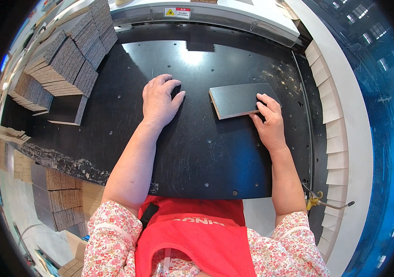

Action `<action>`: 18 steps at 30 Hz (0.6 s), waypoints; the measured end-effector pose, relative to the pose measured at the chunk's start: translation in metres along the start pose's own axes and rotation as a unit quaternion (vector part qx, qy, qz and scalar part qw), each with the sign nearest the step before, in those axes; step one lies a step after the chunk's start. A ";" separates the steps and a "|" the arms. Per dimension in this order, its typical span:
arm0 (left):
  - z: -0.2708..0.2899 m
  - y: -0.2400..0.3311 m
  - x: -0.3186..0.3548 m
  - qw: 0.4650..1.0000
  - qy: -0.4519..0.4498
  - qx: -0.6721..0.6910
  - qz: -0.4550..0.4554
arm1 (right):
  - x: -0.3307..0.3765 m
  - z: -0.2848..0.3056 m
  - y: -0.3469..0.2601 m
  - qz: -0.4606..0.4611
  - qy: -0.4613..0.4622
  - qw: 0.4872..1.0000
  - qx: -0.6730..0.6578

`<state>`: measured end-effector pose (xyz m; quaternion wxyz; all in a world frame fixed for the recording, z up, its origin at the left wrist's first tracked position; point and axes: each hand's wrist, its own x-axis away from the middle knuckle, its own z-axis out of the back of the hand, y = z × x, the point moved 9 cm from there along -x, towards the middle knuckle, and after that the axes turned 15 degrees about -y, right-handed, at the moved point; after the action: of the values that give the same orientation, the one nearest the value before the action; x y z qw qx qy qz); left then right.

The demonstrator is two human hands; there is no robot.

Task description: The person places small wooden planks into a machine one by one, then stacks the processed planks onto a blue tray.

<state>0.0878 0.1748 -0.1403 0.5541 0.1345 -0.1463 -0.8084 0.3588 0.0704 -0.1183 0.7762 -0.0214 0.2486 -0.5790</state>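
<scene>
A small rectangular board point(238, 100) with a dark face and a brown chipboard edge lies over the black table point(197, 152), right of the middle. At its right end my right hand point(271, 125) grips it, fingertips on the top face and the thumb at the near edge. My left hand point(160, 100) rests on or just over the table, left of the board and apart from it. Its fingers are slightly bent, the thumb stands away from them, and nothing shows in the grasp.
Stacks of cut chipboard pieces point(67, 60) stand along the table's left side. More board stacks point(56, 198) sit lower, past its worn edge. A white machine beam point(229, 23) spans the back. At the right are pale overlapping strips point(335, 134) and a yellow-bodied nozzle tool point(314, 201).
</scene>
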 end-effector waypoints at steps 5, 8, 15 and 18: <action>0.000 0.001 0.000 1.000 0.000 -0.010 0.006 | 0.000 0.000 -0.001 -0.004 -0.001 1.000 -0.004; 0.000 0.001 0.000 1.000 -0.004 -0.005 0.003 | 0.000 0.000 0.000 -0.003 -0.001 1.000 -0.006; 0.000 -0.001 0.000 1.000 0.008 -0.002 -0.002 | 0.000 0.001 -0.001 -0.009 -0.004 1.000 -0.007; 0.001 0.000 0.000 1.000 0.011 0.002 -0.005 | 0.000 0.001 -0.001 -0.007 -0.002 1.000 -0.011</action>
<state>0.0870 0.1746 -0.1396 0.5515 0.1453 -0.1408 -0.8093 0.3581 0.0703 -0.1173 0.7725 -0.0328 0.2530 -0.5815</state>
